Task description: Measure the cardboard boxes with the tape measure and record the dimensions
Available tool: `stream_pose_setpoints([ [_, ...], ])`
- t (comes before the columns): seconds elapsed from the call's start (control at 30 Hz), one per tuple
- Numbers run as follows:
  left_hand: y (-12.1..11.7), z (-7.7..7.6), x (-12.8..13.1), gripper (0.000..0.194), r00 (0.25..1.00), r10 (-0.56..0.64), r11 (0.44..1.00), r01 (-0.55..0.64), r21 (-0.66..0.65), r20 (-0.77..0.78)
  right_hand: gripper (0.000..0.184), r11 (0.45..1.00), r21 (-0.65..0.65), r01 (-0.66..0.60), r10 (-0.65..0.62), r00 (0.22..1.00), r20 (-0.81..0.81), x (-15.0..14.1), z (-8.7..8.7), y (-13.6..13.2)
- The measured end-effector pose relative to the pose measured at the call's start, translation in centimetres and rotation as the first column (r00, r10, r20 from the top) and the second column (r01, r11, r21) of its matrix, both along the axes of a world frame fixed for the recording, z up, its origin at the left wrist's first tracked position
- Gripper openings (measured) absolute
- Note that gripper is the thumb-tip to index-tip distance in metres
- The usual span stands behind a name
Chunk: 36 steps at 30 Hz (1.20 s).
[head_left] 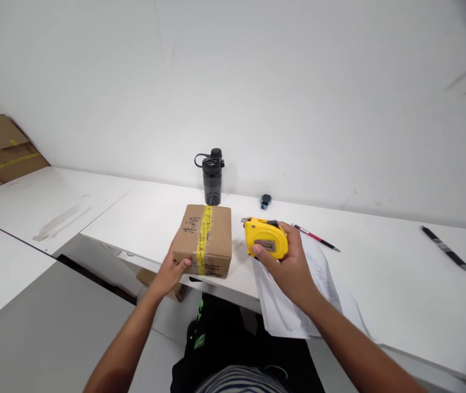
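Note:
A small cardboard box with yellow printed tape and dark handwriting on top sits at the table's front edge. My left hand grips its near left corner, thumb on the front face and the other fingers hidden behind the side. To the right of the box, my right hand holds a yellow tape measure in the air, thumb across its face. The metal hook at its left end sticks out slightly, apart from the box. Below my right hand lie sheets of paper with writing, partly covered by the forearm.
Behind the box stands a dark bottle, with a watch to its right. A red and black pen and a thicker black pen lie to the right. Cardboard boxes are stacked far left; another box is under the table.

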<state>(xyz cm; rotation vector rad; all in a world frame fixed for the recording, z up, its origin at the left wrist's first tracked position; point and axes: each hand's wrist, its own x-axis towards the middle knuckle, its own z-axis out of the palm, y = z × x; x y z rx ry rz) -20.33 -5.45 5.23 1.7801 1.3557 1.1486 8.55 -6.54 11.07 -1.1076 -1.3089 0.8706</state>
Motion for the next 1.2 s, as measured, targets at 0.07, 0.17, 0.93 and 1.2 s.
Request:
stream_pose_setpoints([
  [0.07,-0.3,-1.0,0.9,0.103,0.999,0.017,1.0,-0.018,0.012,0.049,0.058,0.996,0.017,-0.091,0.087,0.984,0.156,-0.2,1.4,1.2],
  [0.17,-1.0,1.1,1.7,0.094,0.983,0.138,0.981,-0.153,0.121,0.125,0.056,0.976,0.091,-0.198,0.134,0.873,0.468,-0.6,3.3,2.2],
  [0.93,4.5,9.2,-2.0,0.034,0.976,0.025,0.932,0.056,-0.359,0.218,0.062,0.935,0.292,-0.202,-0.173,0.457,0.872,5.7,4.7,4.6],
  [1.2,5.4,6.6,-0.5,0.043,0.995,-0.024,0.887,0.067,-0.456,0.099,0.061,0.966,0.143,-0.213,-0.057,0.367,0.928,4.7,3.4,5.2],
])
